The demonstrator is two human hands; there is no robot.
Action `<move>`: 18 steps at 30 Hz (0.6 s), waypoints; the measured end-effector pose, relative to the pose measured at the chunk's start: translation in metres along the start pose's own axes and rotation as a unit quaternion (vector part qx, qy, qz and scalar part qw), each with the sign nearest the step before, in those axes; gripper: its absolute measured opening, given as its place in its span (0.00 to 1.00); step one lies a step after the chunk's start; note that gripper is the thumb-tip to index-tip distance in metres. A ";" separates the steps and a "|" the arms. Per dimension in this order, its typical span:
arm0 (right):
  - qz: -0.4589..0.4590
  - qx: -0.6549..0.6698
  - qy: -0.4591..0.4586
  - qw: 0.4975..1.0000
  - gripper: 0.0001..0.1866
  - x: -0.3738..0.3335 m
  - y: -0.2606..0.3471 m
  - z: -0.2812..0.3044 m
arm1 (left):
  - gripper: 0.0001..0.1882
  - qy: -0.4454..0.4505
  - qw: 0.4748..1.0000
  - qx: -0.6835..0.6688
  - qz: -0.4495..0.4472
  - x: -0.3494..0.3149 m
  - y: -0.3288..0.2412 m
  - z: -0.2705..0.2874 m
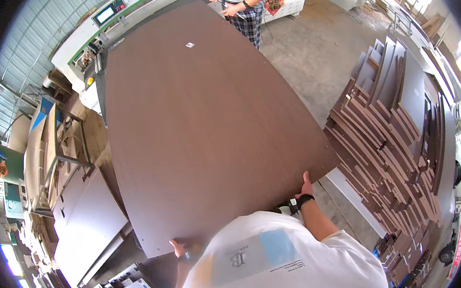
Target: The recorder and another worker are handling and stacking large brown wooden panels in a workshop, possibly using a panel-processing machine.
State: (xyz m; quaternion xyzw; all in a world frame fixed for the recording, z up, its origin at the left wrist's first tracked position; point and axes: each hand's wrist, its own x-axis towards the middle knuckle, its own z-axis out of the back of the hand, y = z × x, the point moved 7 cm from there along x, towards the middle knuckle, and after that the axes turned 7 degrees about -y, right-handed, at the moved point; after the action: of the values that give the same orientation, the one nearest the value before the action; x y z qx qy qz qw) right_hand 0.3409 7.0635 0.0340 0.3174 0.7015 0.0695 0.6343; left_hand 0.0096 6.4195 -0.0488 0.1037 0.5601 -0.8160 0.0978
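From the head view I see a workshop with a concrete floor point(313, 53), a corrugated metal wall on my left and a long white and green machine point(138, 7) running along the far side. A stack of cut brown boards point(388, 135) stands on my right, and pale grey panels point(86, 224) lie low on my left.

The large brown panel point(210, 126) fills the middle of the picture, lying roughly flat and reaching from my chest out to the far end, with a small white label point(190, 45) near that far end. My left hand point(182, 247) is closed on the panel's near edge, close to its left corner, fingers wrapped over the rim. My right hand point(306, 188) grips the near right corner, thumb up along the edge, with a black watch point(297, 202) on the wrist.

At the far end stands another person point(246, 7) in a striped top and checked trousers, hands close together just past the panel's edge; I cannot tell whether they touch it.
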 end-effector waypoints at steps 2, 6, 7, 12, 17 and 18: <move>0.034 -0.055 0.048 0.997 0.48 0.010 0.014 0.002 | 0.39 0.051 0.943 -0.182 0.274 -0.033 -0.025 -0.055; -0.003 0.005 0.109 0.994 0.35 -0.041 0.010 -0.082 | 0.44 0.005 0.931 -0.219 0.291 -0.016 -0.016 -0.024; 0.003 0.008 0.121 0.993 0.35 -0.022 0.031 -0.077 | 0.46 0.036 0.925 -0.219 0.309 -0.009 -0.012 -0.051; 0.032 -0.064 0.137 0.988 0.40 0.013 0.070 -0.111 | 0.44 0.008 0.897 -0.238 0.372 -0.018 -0.006 -0.103; 0.018 -0.089 0.146 0.985 0.40 0.046 0.118 -0.154 | 0.42 -0.037 0.913 -0.257 0.316 -0.020 -0.056 -0.159; 0.019 -0.087 0.143 0.986 0.40 0.053 0.127 -0.160 | 0.42 -0.042 0.912 -0.252 0.321 -0.023 -0.069 -0.175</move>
State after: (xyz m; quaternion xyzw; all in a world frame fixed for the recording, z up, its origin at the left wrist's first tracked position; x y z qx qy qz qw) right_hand 0.2374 7.2407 0.0820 0.2610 0.7702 0.1870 0.5510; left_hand 0.0229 6.6080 -0.0424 0.2152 0.6789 -0.5765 0.4005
